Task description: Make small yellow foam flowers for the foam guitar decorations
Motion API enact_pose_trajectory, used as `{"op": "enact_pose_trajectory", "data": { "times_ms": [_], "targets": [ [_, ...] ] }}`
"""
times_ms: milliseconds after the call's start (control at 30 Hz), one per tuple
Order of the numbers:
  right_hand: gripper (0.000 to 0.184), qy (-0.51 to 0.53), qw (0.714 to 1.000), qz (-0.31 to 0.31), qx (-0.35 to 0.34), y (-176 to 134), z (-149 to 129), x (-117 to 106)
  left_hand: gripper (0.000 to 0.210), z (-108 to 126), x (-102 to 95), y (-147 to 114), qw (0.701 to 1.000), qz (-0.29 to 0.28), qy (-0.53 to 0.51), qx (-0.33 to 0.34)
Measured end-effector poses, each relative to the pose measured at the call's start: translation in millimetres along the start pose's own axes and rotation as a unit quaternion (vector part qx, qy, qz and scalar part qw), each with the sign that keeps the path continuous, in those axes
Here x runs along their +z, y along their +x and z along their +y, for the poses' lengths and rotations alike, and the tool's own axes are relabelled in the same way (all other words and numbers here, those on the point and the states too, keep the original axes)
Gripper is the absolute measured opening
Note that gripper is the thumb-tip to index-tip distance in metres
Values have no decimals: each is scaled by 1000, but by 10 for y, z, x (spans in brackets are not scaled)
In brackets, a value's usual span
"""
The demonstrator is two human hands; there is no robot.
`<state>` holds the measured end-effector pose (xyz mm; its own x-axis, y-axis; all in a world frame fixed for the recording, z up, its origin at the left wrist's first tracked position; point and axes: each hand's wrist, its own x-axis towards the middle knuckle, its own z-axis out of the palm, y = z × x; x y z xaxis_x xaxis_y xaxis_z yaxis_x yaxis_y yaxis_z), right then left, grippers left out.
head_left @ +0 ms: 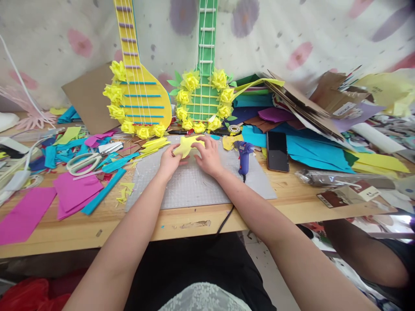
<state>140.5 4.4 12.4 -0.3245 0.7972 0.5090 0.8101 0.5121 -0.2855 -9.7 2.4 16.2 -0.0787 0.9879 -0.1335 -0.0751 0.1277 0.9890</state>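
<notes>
Over the grey cutting mat [194,190], a pale yellow piece of crepe paper [185,147] is between my two hands. My left hand [170,163] has its left edge pinched between thumb and fingers. My right hand [208,156] has curled fingers on the right part of the same piece. A purple glue gun [244,156] stands to the right of my right hand, its black cord running off the table's front edge. Cut yellow paper strips [152,147] lie just beyond my left hand.
Yellow [145,95] and green [206,90] paper-flowered instrument models lean at the back. Scissors [84,164], magenta sheets [78,190] and blue scraps lie left. A phone [277,151], blue paper [308,151] and stacked cardboard [301,108] lie right. Another person's limb [366,255] shows lower right.
</notes>
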Motion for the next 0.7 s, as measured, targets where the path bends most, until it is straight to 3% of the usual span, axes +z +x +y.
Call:
{"op": "enact_pose_trajectory", "data": {
  "times_ms": [167, 267, 367, 467, 567, 700],
  "targets": [
    [29, 24, 996, -60, -56, 10, -19, 57, 44, -86, 33, 36, 999, -4, 41, 29],
    [21, 60, 993, -75, -70, 14, 24, 94, 50, -113, -23, 63, 990, 15, 121, 64],
    [17, 88, 991, -70, -76, 8, 78, 134, 53, -93, -119, 59, 942, 78, 275, 175],
    [10, 113, 988, -82, -67, -4, 115, 160, 36, -57, -194, 31, 881, 75, 391, 256],
    [7, 143, 984, -96, -38, -7, 126, 167, 14, -55, -219, 19, 848, 47, 458, 263],
    [9, 161, 981, -106, 0, 14, 115, 165, 9, -90, -213, 35, 832, 36, 496, 246]
  ]
}}
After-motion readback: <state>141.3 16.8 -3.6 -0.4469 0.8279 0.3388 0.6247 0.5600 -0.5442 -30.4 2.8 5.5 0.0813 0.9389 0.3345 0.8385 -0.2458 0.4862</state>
